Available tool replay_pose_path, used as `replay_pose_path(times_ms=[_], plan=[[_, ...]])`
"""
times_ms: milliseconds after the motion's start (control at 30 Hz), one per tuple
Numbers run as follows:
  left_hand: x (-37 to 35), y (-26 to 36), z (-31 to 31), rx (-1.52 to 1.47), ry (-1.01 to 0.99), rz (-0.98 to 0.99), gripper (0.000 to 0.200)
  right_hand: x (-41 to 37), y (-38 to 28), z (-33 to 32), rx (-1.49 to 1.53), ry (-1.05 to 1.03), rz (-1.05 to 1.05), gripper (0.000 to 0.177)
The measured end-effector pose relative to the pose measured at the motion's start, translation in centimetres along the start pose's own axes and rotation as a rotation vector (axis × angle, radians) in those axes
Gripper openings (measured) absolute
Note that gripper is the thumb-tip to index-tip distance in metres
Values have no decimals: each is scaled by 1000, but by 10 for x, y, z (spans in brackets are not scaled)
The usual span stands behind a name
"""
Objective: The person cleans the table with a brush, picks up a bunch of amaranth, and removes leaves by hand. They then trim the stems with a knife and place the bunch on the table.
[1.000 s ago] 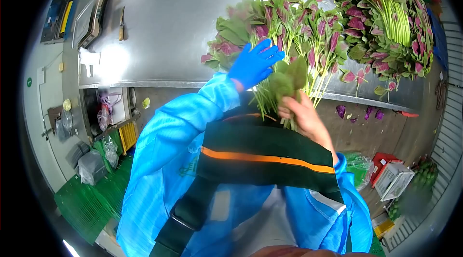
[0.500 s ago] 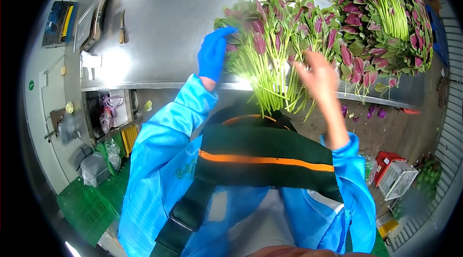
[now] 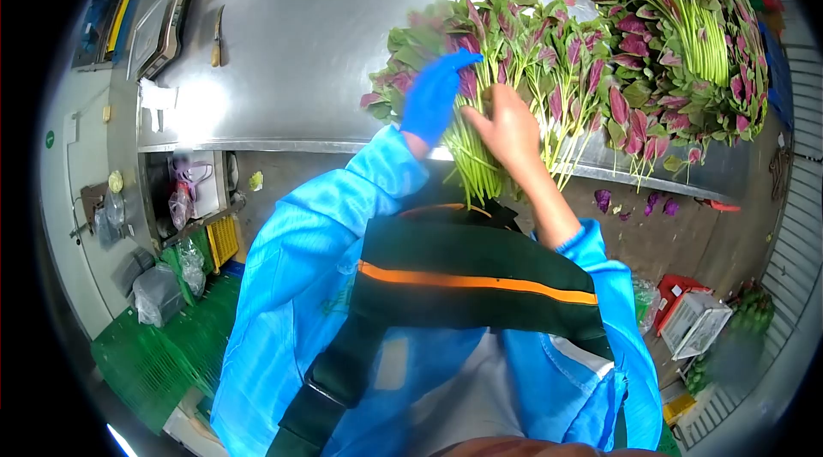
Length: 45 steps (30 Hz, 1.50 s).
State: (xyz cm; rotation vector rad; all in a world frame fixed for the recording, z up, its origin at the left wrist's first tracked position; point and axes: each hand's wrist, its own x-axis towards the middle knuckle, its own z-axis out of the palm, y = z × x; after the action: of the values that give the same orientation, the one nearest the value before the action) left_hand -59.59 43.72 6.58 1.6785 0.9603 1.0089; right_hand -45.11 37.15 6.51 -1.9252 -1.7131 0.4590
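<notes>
Leafy red amaranth [image 3: 467, 153] lies at the table's front edge, its pale green stems hanging over toward me. My left hand [image 3: 433, 99], in a blue glove, is cupped over the left side of this bunch with its fingers together across the stems. My bare right hand [image 3: 510, 127] closes on the same stems from the right, fingers curled and thumb toward the left hand. More loose amaranth [image 3: 561, 88] spreads just right of my right hand. The undersides of both hands are hidden.
A large heap of amaranth [image 3: 707, 45] sits at the table's right. On the steel table [image 3: 283, 54] a knife [image 3: 218, 37] lies at left, near a scale-like device [image 3: 167, 37]. Below stand green crates [image 3: 163, 345] and a white-and-red box [image 3: 694, 320].
My left hand has moved right onto the amaranth, and my right hand has moved left and closed in. The stems between them are pressed into a narrower bunch.
</notes>
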Motion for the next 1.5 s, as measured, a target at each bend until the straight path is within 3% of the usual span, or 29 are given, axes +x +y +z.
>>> replay_pose_path(times_ms=[33, 100, 133, 167, 233, 333, 367, 467, 567, 667, 767, 800, 833, 900, 933, 1067, 1133, 1167, 1267, 1367, 1400, 1500], plan=[[-1, 1, 0, 20, 23, 4, 31, 2, 2, 9, -84, 31, -72, 25], [3, 1, -2, 64, 74, 22, 31, 1, 4, 13, 64, 49, -7, 19], [3, -1, -6, -85, -12, -129, 32, -2, -1, 2, 188, 33, 17, 16], [4, -3, -5, 74, -54, 30, 34, -6, -4, -10, 312, 19, 43, 14], [12, -6, 1, 380, -128, 363, 38, -20, 10, -20, 572, -142, 55, 11], [6, -7, 6, 790, -387, 442, 45, -48, 24, -36, 1038, -504, 209, 11], [5, -7, 5, 782, -385, 427, 45, -57, 26, -44, 1162, -669, 262, 11], [2, -16, 6, 673, -350, 369, 45, -71, 11, -79, 1334, -695, 452, 14], [5, -30, 2, 450, -214, 299, 41, -50, 28, -61, 1080, -368, 353, 13], [3, -6, -16, 406, -65, 309, 33, -25, 31, -22, 669, -279, 185, 23], [-10, -5, -23, 507, -486, 140, 33, -14, 24, -11, 232, -233, 168, 28], [-22, -6, -25, 542, -479, 376, 34, -12, 22, -10, 78, -226, 191, 29], [-30, -8, -26, 602, -502, 398, 35, -13, 28, -9, 58, -185, 204, 29], [-42, -12, -31, 718, -544, 433, 35, -15, 44, -3, 83, -162, 293, 29], [-44, -14, -35, 706, -580, 344, 38, -16, 50, -2, 158, -107, 301, 29], [-49, -26, -46, 663, -550, 268, 40, -14, 55, -11, 795, -150, 467, 34], [-47, -7, -42, 591, -509, 226, 40, -18, 58, -14, 667, -167, 334, 27], [-44, 5, -35, 635, -535, 299, 41, -22, 62, -14, 612, -206, 272, 28], [-39, 18, -12, 785, -671, 473, 45, -27, 36, -26, 1003, -251, 394, 21], [-45, -2, -17, 798, -686, 395, 47, -35, 24, -46, 1282, -335, 644, 23], [-45, -1, -25, 719, -730, 266, 46, -35, 22, -56, 1357, -346, 676, 18], [-51, -5, -32, 670, -650, 275, 45, -40, 43, -62, 1472, -318, 653, 13]])
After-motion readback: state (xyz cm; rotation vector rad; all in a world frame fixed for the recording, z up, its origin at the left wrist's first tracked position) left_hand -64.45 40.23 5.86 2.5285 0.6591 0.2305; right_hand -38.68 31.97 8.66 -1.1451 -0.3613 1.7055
